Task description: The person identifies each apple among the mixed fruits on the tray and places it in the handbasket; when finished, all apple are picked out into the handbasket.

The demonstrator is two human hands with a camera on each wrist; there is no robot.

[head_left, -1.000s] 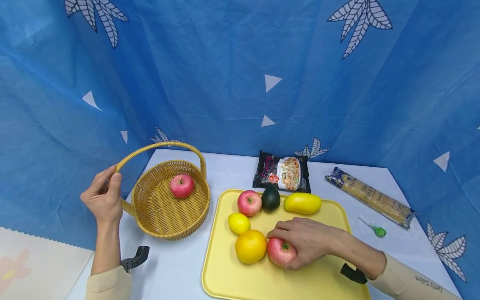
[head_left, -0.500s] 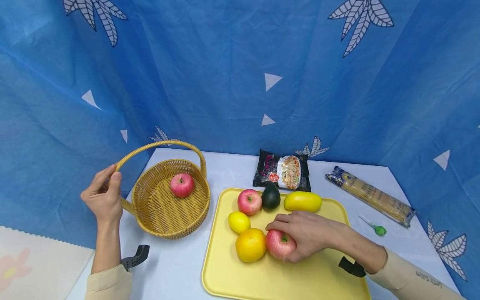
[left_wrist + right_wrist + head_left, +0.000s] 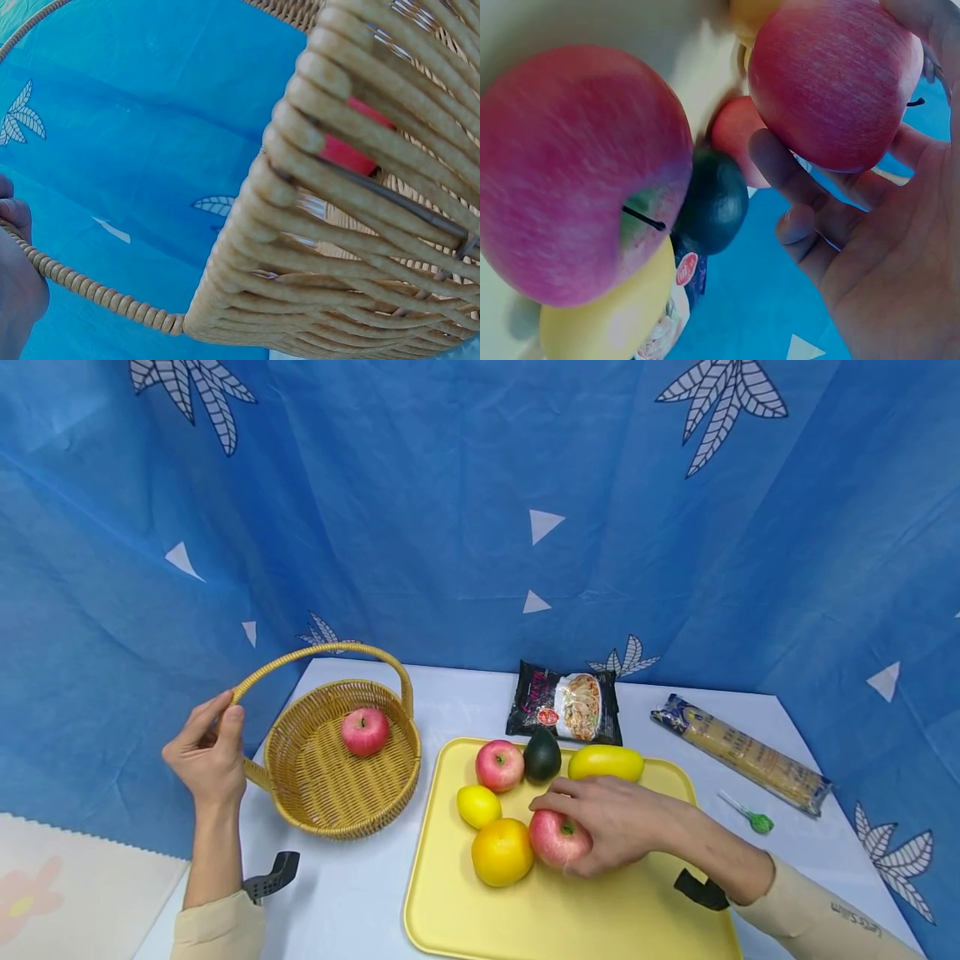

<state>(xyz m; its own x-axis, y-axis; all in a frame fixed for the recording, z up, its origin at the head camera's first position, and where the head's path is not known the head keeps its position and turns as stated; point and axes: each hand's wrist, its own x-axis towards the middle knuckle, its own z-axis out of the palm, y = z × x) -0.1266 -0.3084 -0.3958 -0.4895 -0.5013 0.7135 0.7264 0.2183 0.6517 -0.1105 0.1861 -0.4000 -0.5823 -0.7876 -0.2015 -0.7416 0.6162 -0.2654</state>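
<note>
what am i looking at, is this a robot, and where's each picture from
No robot: a person's bare hands, left grip and right grip. The wide picture comes from a head-worn camera, the two close ones from each wrist. The left grip holds the handle of a basket with an apple inside; the right grip holds a second apple. On the tray lie a lemon, orange, avocado, mango and two more apples. Around it on the table: a black pack, long pack and lollipop.
</note>
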